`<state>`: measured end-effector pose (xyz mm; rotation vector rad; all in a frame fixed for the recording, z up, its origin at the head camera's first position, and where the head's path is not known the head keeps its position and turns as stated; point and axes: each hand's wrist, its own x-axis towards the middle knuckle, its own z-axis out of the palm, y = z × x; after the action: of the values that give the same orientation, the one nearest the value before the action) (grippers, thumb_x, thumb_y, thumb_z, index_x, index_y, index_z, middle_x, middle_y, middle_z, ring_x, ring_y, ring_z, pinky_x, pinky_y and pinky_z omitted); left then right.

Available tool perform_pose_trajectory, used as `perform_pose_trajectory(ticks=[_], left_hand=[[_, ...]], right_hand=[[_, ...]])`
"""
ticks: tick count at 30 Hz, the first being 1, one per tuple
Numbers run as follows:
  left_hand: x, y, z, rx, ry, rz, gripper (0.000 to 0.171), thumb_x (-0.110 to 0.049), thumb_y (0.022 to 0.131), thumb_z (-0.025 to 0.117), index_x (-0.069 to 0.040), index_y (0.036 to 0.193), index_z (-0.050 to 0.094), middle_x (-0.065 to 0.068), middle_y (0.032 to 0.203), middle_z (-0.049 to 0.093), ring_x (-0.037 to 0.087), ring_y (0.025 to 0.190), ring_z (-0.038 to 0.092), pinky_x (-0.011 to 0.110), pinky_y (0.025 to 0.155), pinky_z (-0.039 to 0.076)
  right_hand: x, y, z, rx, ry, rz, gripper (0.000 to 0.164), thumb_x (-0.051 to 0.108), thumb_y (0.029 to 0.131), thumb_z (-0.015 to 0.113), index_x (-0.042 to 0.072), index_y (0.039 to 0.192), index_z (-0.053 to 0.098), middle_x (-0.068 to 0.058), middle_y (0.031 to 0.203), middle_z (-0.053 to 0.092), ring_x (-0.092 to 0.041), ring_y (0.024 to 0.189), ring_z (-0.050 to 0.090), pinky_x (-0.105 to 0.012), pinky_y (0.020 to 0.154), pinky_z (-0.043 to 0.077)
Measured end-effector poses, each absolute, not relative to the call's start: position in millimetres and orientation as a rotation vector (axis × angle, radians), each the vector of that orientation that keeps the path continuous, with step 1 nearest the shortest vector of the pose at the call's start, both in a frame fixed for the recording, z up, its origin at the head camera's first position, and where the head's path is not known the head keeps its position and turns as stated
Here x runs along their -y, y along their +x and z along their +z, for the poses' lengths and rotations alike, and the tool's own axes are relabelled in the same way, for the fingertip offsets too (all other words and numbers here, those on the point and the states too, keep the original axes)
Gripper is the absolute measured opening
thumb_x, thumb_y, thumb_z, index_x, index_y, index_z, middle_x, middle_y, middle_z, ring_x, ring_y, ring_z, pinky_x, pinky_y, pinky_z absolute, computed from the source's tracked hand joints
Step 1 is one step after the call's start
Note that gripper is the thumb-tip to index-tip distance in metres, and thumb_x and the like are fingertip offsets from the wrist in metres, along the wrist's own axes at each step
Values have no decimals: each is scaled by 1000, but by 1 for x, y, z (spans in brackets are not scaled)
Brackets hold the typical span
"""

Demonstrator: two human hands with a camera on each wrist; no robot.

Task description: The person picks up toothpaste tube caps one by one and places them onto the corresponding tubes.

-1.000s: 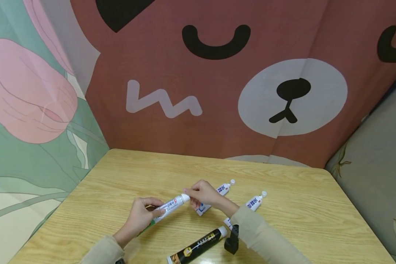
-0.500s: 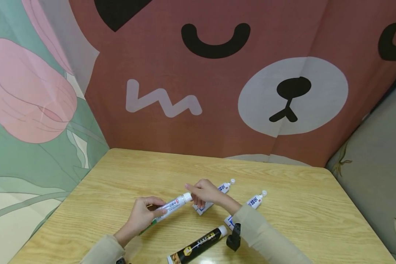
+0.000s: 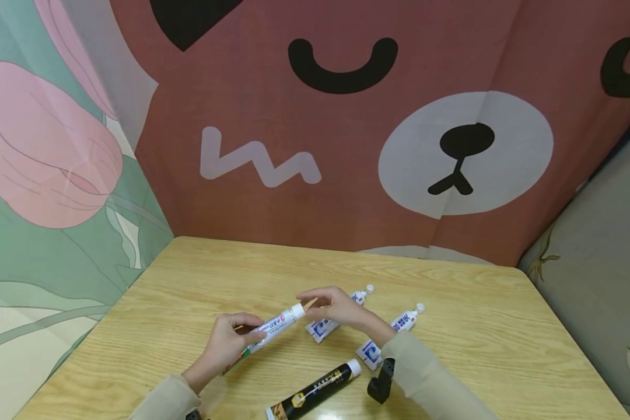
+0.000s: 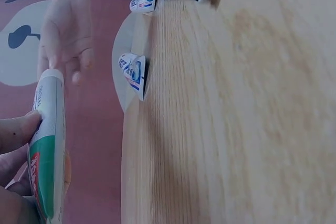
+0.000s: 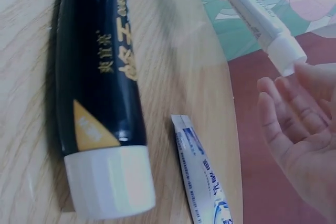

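We find the left hand (image 3: pixel 223 339) pinching a white-and-green tube (image 3: pixel 275 328), held tilted above the desk (image 3: pixel 215 274), well apart from its far edge. We observe the right hand (image 3: pixel 338 307) with fingers loosely spread and thumb at the rim of the white cap (image 3: pixel 297 311); firm contact we cannot tell. We record one white-and-blue tube (image 3: pixel 321 331), a second white-and-blue tube (image 3: pixel 403 321) nearer the right edge, and a black tube (image 3: pixel 317 391) farthest from the far edge.
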<state>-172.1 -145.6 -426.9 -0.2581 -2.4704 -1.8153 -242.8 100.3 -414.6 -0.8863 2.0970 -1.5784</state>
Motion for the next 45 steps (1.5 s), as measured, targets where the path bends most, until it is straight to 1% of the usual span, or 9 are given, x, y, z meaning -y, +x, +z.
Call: perform_pose_trajectory(ticks=[5, 12, 15, 22, 24, 32, 37, 39, 45], left_hand=[[146, -171, -426, 2482, -255, -1824, 17, 7, 68, 73, 6, 85, 69, 16, 89, 66, 22, 82, 63, 24, 68, 51], [144, -168, -424, 2462, -264, -1849, 17, 8, 67, 74, 7, 83, 68, 17, 89, 65, 23, 82, 62, 24, 69, 51], [144, -168, -424, 2464, -245, -1849, 17, 8, 67, 74, 7, 83, 68, 16, 89, 65, 23, 82, 61, 24, 69, 51], [142, -166, -421, 2484, -231, -1831, 17, 9, 65, 74, 7, 82, 68, 15, 88, 65, 22, 79, 62, 25, 66, 51], [142, -165, -422, 2490, -241, -1818, 17, 9, 65, 74, 6, 81, 68, 15, 87, 65, 23, 78, 62, 25, 66, 52], [143, -165, -426, 2511, -229, -1777, 17, 9, 64, 74, 3, 80, 69, 13, 86, 66, 24, 80, 62, 26, 68, 52], [144, -164, -427, 2518, -223, -1759, 17, 8, 65, 74, 2, 80, 69, 13, 88, 66, 24, 82, 62, 26, 69, 52], [144, -164, -427, 2517, -222, -1763, 17, 8, 65, 74, 2, 80, 69, 13, 88, 66, 24, 82, 62, 26, 70, 52], [143, -165, -426, 2504, -235, -1784, 16, 7, 66, 74, 3, 80, 69, 14, 87, 66, 24, 80, 62, 26, 68, 52]], right_hand=[[-101, -242, -411, -2090, -960, -1589, 36, -2, 82, 63, -11, 116, 55, -22, 107, 62, -33, 88, 61, -30, 70, 51], [-99, -240, -411, -2148, -892, -1586, 32, -3, 77, 68, -11, 107, 61, -20, 95, 65, -16, 75, 63, -44, 69, 51], [-97, -238, -410, -2203, -870, -1568, 27, 0, 78, 69, -9, 103, 64, -17, 93, 66, -14, 72, 63, -45, 68, 51], [-91, -228, -402, -2264, -837, -1515, 12, 0, 83, 63, -9, 89, 67, -21, 76, 65, -40, 68, 60, -49, 62, 50], [-90, -223, -396, -2277, -846, -1481, 13, 0, 86, 59, -10, 83, 66, -24, 70, 62, -40, 62, 57, -47, 57, 49], [-86, -210, -383, -2334, -874, -1392, 35, 8, 92, 52, -14, 65, 58, -16, 54, 55, -7, 45, 44, -25, 43, 40], [-84, -220, -399, -2395, -880, -1342, 41, 12, 94, 49, -11, 61, 58, -23, 53, 54, -14, 42, 44, -18, 40, 34], [-85, -226, -407, -2404, -900, -1331, 44, 18, 96, 47, -7, 61, 58, -20, 52, 54, -22, 42, 46, -19, 40, 34], [-91, -233, -407, -2395, -881, -1410, 37, 22, 97, 44, -2, 78, 64, -20, 65, 60, -33, 56, 56, -34, 52, 48]])
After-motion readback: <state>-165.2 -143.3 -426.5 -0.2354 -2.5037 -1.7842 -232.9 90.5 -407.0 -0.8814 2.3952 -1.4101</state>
